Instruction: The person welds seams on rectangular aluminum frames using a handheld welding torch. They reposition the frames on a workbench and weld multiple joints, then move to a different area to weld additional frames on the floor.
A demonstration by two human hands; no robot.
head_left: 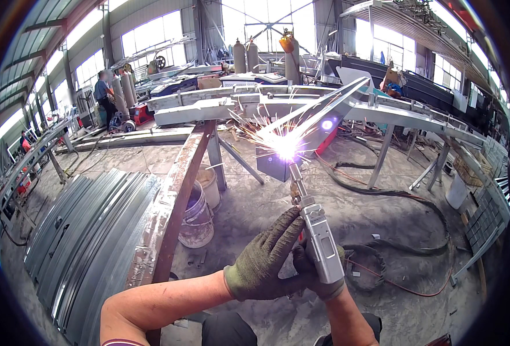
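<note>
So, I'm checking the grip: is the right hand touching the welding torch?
Touching: the head view shows the gloved right hand wrapped around the lower part of the welding torch.

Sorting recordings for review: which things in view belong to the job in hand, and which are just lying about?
Job in hand:
- grey metal handheld torch; green-gloved right hand around it, green-gloved left hand at its side
- dark grey boxy metal piece, by the glare and sparks

Apparently lying about:
- long grey metal strips, stacked at left
- stained whitish bucket
</note>
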